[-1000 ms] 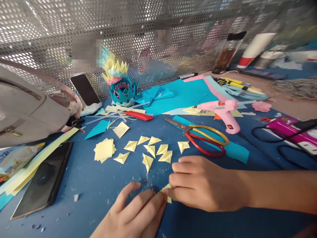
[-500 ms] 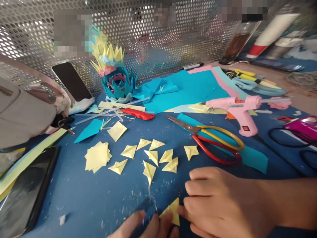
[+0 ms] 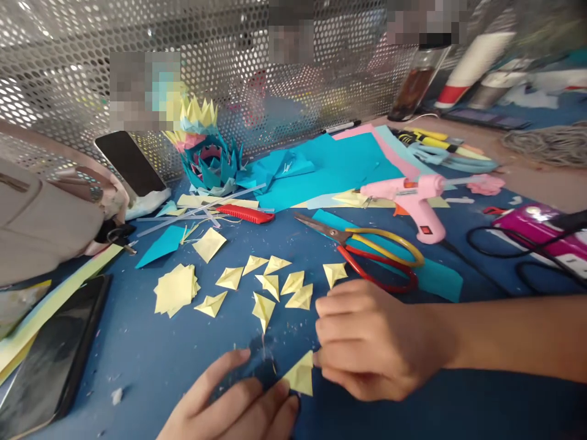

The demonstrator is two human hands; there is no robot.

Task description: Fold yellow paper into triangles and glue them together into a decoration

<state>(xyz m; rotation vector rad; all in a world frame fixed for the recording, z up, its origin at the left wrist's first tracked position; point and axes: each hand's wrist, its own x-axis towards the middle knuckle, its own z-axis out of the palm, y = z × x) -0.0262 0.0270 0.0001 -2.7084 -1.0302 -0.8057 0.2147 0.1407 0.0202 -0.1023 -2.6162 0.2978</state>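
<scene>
A small folded yellow paper piece (image 3: 302, 374) lies at the front of the blue table between my hands. My left hand (image 3: 238, 400) pinches its left corner between fingertips, while the other fingers reach out over the table. Curled into a loose fist, my right hand (image 3: 373, 342) touches the paper's right edge; its gripping fingertips are partly hidden. Several folded yellow pieces (image 3: 263, 310) lie scattered beyond my hands. Left of them is a stack of flat yellow squares (image 3: 175, 292), with one single square (image 3: 210, 245) behind it.
Scissors (image 3: 362, 241) and a pink glue gun (image 3: 408, 198) with a cord lie right. A red cutter (image 3: 246, 213), blue paper sheets (image 3: 330, 165) and a pointed paper model (image 3: 211, 162) are behind. Phones (image 3: 59, 348) and a bag (image 3: 41, 214) occupy the left.
The view has shifted, so things on the right appear farther left. Both hands still work at the yellow piece; more of its surface shows, and my left hand is more in view.
</scene>
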